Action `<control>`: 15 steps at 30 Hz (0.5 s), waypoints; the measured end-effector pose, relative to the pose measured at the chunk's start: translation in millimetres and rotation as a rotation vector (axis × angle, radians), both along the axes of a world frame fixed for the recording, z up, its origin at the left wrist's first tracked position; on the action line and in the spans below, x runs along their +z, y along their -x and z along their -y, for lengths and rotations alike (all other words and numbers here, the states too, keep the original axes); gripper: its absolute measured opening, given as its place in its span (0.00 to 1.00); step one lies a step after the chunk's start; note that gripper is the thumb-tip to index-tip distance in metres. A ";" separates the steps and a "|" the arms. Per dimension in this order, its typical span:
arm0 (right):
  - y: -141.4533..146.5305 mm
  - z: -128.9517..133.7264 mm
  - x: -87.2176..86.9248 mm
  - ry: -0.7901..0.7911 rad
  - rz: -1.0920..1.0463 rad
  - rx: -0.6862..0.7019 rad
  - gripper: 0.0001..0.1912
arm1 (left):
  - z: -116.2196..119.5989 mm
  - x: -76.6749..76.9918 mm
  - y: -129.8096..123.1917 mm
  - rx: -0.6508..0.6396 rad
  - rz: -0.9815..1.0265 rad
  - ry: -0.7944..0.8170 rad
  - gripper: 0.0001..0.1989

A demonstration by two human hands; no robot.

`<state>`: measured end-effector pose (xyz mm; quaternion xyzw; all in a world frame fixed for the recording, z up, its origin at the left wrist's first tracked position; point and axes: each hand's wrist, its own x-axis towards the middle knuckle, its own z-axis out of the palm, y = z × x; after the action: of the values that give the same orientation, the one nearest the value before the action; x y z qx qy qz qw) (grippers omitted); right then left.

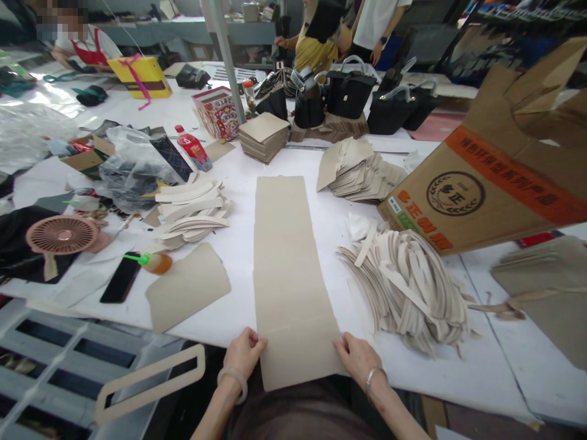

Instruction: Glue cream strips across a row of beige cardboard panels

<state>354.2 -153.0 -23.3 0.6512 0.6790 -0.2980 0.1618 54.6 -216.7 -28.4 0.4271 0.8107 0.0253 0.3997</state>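
Observation:
A long beige panel point(291, 275) lies on the white table, its near end reaching over the front edge. My left hand point(244, 353) pinches its left side near that end, fingers closed. On the opposite side, my right hand point(358, 357) grips the right edge between thumb and fingers. To the left rests a separate beige piece point(190, 287), with a pile of curved strips point(192, 211) behind it. A large heap of pale strips point(408, 287) sits right of the panel, and a fanned stack of beige pieces point(362, 171) lies beyond it.
A cardboard box point(499, 177) stands tilted at the right. Leftward are a green-tipped glue bottle point(156, 263), a black phone point(120, 278) and a pink fan point(64, 234). Black bags point(351, 91), a square stack point(263, 137) and a red-capped bottle point(193, 148) stand farther back. People are across the table.

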 end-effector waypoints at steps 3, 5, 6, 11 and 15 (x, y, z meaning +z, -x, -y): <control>2.0 -0.2 6.6 -0.001 0.032 0.029 0.16 | 0.5 1.6 -0.9 0.006 -0.016 -0.011 0.11; 1.9 0.0 8.5 -0.007 0.032 0.036 0.17 | 0.9 2.7 -1.5 0.005 -0.024 -0.018 0.10; 1.3 0.3 8.5 -0.009 0.026 0.033 0.17 | 1.1 3.2 -1.8 0.004 -0.026 -0.023 0.10; -5.0 2.1 2.6 -0.019 -0.025 -0.017 0.16 | 2.2 5.6 -2.0 0.000 -0.023 -0.061 0.09; -10.8 2.9 1.2 -0.064 -0.067 -0.029 0.15 | 2.7 14.4 -3.9 0.004 -0.015 -0.104 0.08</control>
<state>364.9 -155.9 -22.1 0.6554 0.6837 -0.3003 0.1136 58.5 -219.5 -14.0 0.4456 0.8122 0.0650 0.3709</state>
